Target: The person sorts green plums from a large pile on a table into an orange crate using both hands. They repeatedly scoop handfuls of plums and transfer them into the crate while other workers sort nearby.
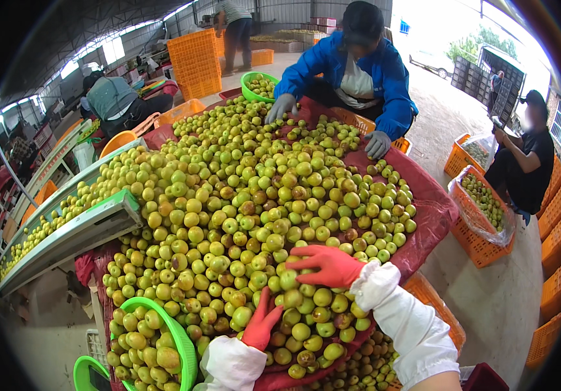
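Observation:
A large heap of round yellow-green jujubes (228, 215), some with brown patches, covers a table lined with dark red cloth (427, 202). My left hand (262, 324), in a red glove, rests against the jujubes at the near edge, its thumb and fingers apart. Farther right and a little higher, my right hand (330, 266), gloved alike, reaches leftward over the fruit with its fingers stretched out. Both touch jujubes; neither is closed around one. A green basket (186, 345) full of jujubes stands left of my left hand. White sleeves cover my forearms.
A sorting conveyor (75, 238) joins the heap from the left. Across from me, a person in a blue jacket (385, 85) handles fruit with grey gloves, beside another green basket (259, 86). Orange crates (482, 244) stand at the right, where a person in black (531, 153) crouches.

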Motion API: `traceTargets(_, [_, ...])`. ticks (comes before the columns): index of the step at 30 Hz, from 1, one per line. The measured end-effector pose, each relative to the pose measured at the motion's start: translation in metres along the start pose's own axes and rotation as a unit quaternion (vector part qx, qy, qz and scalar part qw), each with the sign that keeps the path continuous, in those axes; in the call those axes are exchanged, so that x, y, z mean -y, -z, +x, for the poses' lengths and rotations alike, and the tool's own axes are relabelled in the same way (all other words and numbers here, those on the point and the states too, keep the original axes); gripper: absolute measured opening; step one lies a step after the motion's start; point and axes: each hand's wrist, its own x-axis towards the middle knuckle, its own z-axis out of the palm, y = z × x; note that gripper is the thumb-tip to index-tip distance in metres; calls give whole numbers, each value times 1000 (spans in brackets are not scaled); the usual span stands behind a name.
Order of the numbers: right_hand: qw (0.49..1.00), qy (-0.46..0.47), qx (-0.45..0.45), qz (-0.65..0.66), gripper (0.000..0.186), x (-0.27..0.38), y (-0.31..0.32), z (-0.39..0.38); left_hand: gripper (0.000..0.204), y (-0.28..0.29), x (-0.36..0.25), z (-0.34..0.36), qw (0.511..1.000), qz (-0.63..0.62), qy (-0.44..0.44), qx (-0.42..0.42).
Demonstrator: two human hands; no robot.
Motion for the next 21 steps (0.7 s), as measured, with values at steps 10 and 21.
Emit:
traceTargets(10, [913,-252,-308,-87,37,-104,4,-50,68,4,-6,-2,994,111,4,-1])
traceTargets(21, [942,-226,-129,211,38,-69,18,-44,64,2,-8,-1,993,-90,74,-29])
